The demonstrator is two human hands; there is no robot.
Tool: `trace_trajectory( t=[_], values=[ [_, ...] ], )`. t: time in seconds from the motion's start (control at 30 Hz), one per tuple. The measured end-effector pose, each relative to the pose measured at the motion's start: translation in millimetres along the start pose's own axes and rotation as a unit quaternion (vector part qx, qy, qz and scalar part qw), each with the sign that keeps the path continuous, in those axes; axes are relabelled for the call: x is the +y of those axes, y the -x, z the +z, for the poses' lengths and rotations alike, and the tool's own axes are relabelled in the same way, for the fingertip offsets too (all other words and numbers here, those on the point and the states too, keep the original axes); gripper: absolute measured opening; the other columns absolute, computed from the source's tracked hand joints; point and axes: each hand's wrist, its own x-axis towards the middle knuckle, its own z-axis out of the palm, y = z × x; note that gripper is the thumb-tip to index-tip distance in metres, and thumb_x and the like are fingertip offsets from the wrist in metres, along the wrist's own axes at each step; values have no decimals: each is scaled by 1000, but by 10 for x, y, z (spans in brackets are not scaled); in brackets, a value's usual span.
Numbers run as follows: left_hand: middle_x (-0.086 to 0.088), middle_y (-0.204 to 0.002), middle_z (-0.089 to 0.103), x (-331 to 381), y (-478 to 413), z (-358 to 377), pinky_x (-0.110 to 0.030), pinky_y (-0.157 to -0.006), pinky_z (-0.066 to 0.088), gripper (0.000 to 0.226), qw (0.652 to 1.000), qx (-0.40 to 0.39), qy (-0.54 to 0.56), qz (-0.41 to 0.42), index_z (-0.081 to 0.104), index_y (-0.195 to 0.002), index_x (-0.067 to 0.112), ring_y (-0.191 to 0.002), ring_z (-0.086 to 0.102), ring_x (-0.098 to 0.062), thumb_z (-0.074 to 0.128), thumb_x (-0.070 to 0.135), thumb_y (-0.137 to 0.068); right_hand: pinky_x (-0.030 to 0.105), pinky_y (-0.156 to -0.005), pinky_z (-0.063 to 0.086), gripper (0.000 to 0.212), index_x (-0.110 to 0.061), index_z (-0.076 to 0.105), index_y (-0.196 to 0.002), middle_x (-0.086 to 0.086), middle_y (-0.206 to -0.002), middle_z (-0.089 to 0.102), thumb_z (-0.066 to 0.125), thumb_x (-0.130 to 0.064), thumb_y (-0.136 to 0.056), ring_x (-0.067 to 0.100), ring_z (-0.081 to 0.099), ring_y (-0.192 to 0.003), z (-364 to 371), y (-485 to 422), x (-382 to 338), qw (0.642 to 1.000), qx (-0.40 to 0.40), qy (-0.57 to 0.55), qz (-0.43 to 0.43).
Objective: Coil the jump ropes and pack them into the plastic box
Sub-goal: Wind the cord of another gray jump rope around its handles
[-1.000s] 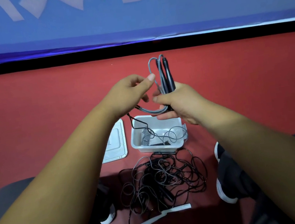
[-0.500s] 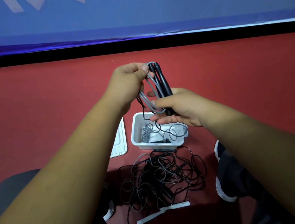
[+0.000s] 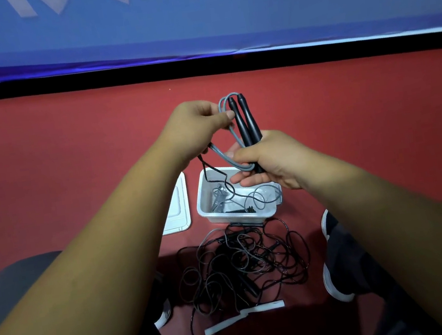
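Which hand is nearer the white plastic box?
Right. The right hand hangs over the far rim of the white plastic box; the left hand is higher, further left.

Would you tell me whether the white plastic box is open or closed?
Open: the white plastic box shows grey cord inside, and its flat white lid lies on the red floor beside it.

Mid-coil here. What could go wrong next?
1. The grey rope has a loose tail running from the left hand down into the plastic box; further winding may snag the contents or tug the box.
2. The right hand grips both handles plus the loops, which might spring free.
3. The tangled pile lies at the box's near side; strands could get dragged in.
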Motion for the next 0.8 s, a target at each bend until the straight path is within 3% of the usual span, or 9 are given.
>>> trace_trajectory(
  t=[0.27, 0.43, 0.53, 0.67, 0.8],
  values=[
    [-8, -86, 79, -26, -35, 1, -21, -43, 32, 12, 995, -4, 80, -61, 72, -101, 4, -41, 35, -9, 72, 15, -97, 27, -61, 62, 22, -3, 69, -118, 8, -74, 73, 70, -7, -96, 26, 80, -81, -38, -10, 12, 1000, -11, 17, 4],
    [-7, -91, 81, 21, -19, -6, -21, -46, 31, 17, 991, 14, 92, -97, 75, -103, 1, -42, 32, -11, 75, 16, -95, 29, -61, 62, 26, 0, 66, -122, 17, -95, 67, 69, -11, -99, 24, 79, -78, -33, -29, 25, 1000, -1, 21, 11],
    [-10, -93, 81, 47, -6, -8, -22, -48, 31, 19, 990, 11, 101, -102, 77, -104, 2, -44, 31, -13, 78, 18, -93, 29, -60, 62, 29, 3, 63, -124, 17, -90, 63, 69, -10, -99, 22, 79, -76, -26, -45, 52, 999, 3, 18, 26],
    [-5, -102, 81, 26, 1, -12, -21, -48, 31, 22, 985, -29, 129, -108, 75, -110, 4, -44, 29, -12, 74, 21, -96, 30, -63, 63, 11, -5, 63, -109, 14, -87, 66, 59, -2, -99, 27, 80, -87, -19, -36, 53, 1000, -9, -11, 25],
    [-5, -110, 80, -18, -11, 8, -20, -46, 29, 27, 977, -51, 176, -112, 72, -116, 4, -41, 28, -10, 72, 24, -98, 29, -60, 62, 16, -8, 68, -107, 13, -87, 73, 56, -1, -101, 26, 80, -84, -3, -31, 46, 999, -13, -25, 29]
  ],
)
